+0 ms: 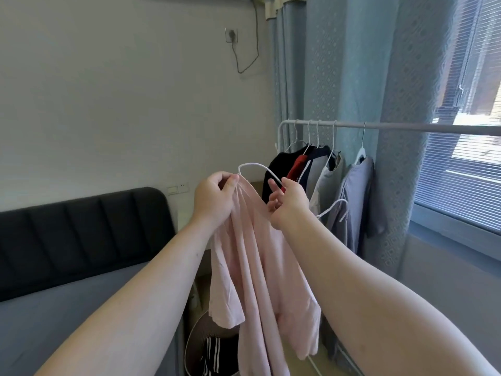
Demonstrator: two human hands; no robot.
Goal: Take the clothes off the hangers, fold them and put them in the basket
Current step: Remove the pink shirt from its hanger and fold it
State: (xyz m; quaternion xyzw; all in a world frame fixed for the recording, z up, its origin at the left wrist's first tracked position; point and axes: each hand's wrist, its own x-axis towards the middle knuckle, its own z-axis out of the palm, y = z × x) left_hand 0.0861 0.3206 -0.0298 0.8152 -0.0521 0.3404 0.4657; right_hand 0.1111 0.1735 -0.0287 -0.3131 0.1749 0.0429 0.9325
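Between both hands, head view: pink shirt [257, 267] partly off its white hanger [252, 164].
Left hand [214, 196] pinches the shirt's neck at the hanger's 9 o'clock end; right hand [288, 206] grips the wire at 3 o'clock. Shirt hangs lengthwise toward 6 o'clock below both hands, basket [193, 346] beneath.

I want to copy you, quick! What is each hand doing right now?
Left hand: closed, pinching the top of the pink shirt.
Right hand: closed, holding the white hanger.
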